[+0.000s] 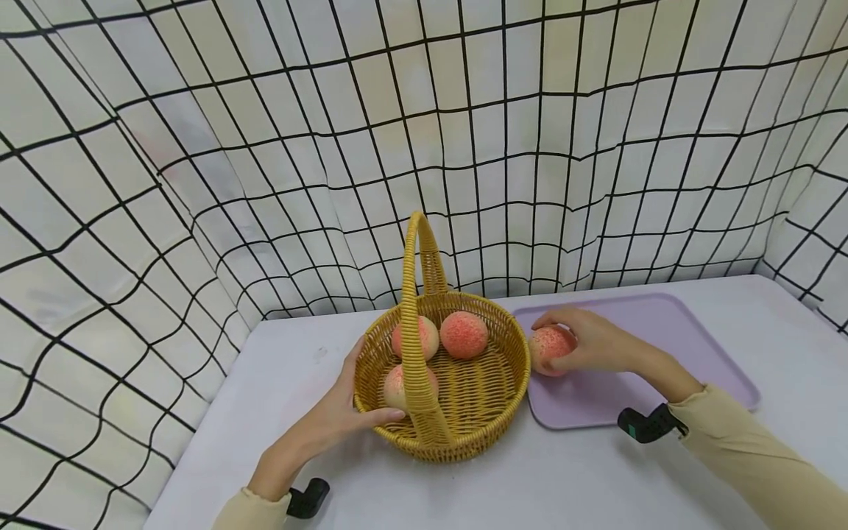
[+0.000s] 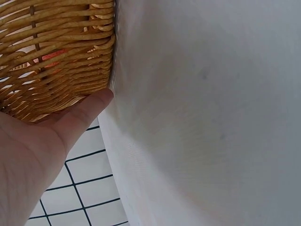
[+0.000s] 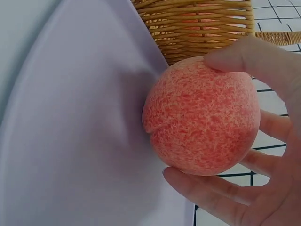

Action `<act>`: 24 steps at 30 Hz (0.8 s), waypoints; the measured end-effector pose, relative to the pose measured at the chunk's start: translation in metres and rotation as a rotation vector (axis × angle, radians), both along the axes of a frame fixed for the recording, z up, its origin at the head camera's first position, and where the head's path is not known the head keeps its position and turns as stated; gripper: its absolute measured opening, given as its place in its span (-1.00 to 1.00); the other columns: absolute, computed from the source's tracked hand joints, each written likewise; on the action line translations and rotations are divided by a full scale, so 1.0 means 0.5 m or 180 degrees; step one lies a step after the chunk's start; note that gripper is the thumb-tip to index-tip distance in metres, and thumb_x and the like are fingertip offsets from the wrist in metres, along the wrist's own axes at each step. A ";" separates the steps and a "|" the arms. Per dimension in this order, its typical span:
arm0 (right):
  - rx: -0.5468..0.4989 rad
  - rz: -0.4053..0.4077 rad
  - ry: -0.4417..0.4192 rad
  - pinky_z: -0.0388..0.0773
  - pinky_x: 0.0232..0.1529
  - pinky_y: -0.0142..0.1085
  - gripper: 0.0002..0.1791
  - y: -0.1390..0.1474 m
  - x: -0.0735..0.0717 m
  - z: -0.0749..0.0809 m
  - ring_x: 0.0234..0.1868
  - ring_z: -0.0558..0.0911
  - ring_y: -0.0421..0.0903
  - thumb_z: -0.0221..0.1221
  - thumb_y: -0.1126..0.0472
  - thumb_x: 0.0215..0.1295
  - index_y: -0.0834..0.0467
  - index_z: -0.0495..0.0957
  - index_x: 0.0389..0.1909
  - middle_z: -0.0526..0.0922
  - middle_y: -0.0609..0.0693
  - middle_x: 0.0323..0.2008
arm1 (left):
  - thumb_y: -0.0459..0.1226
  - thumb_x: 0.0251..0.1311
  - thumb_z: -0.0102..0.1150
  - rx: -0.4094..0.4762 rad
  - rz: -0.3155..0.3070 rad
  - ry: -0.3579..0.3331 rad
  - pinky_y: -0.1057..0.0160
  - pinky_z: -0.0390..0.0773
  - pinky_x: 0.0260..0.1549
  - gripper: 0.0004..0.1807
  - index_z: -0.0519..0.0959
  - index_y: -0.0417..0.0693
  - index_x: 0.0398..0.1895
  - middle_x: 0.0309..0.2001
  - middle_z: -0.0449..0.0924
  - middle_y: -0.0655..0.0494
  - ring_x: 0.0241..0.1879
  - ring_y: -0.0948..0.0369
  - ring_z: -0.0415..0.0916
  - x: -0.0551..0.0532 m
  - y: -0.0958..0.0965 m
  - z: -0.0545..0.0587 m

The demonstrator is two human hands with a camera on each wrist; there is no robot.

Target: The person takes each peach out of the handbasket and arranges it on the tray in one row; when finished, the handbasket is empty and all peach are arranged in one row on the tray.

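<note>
A yellow woven basket (image 1: 430, 434) with a tall handle stands on the table and holds three pink-and-cream peaches: one at back left (image 1: 429, 335), one at back right (image 1: 464, 335), one at front left (image 1: 394, 386). My left hand (image 1: 341, 408) rests spread against the basket's left side, thumb at the front rim. In the left wrist view a straight finger (image 2: 84, 113) touches the wicker low down. My right hand (image 1: 592, 342) grips another peach (image 3: 202, 117) between thumb and fingers, over the tray's left part beside the basket. Whether that peach touches the tray, I cannot tell.
A light purple tray (image 1: 662, 361) lies right of the basket, close to its rim. The table (image 1: 278, 397) has a white cover. Behind and to the sides stand white walls with black netting (image 1: 490, 154). Each wrist carries a small black device (image 1: 645, 425).
</note>
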State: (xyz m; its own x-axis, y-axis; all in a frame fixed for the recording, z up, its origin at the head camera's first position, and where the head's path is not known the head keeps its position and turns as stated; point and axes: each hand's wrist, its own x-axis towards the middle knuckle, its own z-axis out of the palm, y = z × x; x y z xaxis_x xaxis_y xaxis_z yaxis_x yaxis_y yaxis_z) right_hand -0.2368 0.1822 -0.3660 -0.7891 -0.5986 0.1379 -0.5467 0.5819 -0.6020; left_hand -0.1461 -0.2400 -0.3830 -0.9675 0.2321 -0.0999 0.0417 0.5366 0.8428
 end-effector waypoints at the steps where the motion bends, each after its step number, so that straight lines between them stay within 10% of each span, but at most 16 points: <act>1: 0.0010 -0.0022 -0.0003 0.58 0.05 -0.08 -0.39 0.000 0.001 -0.002 0.14 0.58 0.06 0.51 0.10 0.10 0.20 0.61 0.18 0.66 0.10 0.16 | 0.05 0.10 0.57 -0.0002 -0.0004 -0.0003 -0.28 -0.01 0.53 0.45 -0.43 0.13 0.71 0.68 -0.25 -0.18 0.63 -0.20 -0.13 0.000 0.001 0.000; 24: -0.0307 -0.0335 -0.0074 0.63 0.09 0.09 -0.18 -0.009 -0.022 -0.044 0.13 0.58 0.19 0.54 0.10 0.15 0.31 0.44 0.37 0.59 0.28 0.16 | 0.01 0.14 0.54 0.0022 -0.0042 0.0041 -0.27 0.06 0.52 0.40 -0.42 0.21 0.71 0.68 -0.22 -0.13 0.62 -0.18 -0.06 -0.002 -0.001 -0.003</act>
State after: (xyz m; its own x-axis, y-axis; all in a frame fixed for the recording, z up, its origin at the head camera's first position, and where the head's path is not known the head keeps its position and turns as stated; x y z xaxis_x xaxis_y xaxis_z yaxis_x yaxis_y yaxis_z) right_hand -0.2479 0.1777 -0.3881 -0.8505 -0.4972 0.1717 -0.4708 0.5741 -0.6699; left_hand -0.1470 -0.2405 -0.3847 -0.9656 0.2454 -0.0859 0.0595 0.5301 0.8458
